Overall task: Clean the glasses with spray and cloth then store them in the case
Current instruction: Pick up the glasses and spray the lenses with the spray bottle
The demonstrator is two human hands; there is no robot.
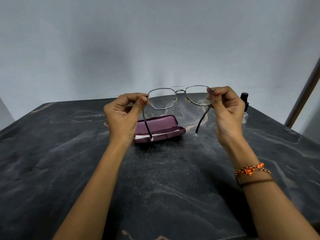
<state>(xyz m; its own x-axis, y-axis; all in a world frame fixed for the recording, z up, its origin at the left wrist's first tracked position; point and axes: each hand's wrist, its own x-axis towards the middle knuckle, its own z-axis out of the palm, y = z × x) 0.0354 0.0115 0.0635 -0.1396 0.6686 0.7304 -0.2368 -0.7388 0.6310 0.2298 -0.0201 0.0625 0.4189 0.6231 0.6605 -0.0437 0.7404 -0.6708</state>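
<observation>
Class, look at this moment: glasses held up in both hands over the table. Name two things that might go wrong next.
1. The left hand and right hand pinch the glasses right at the lens edges, so fingers may smear the lenses.
2. The spray bottle stands just behind the right hand, near the table edge; a careless move might knock it over.

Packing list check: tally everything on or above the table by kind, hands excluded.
Glasses, held up by left hand and right hand: 1
Open purple case: 1
White cloth in the case: 1
Spray bottle, partly hidden behind the right hand: 1
Total: 4
</observation>
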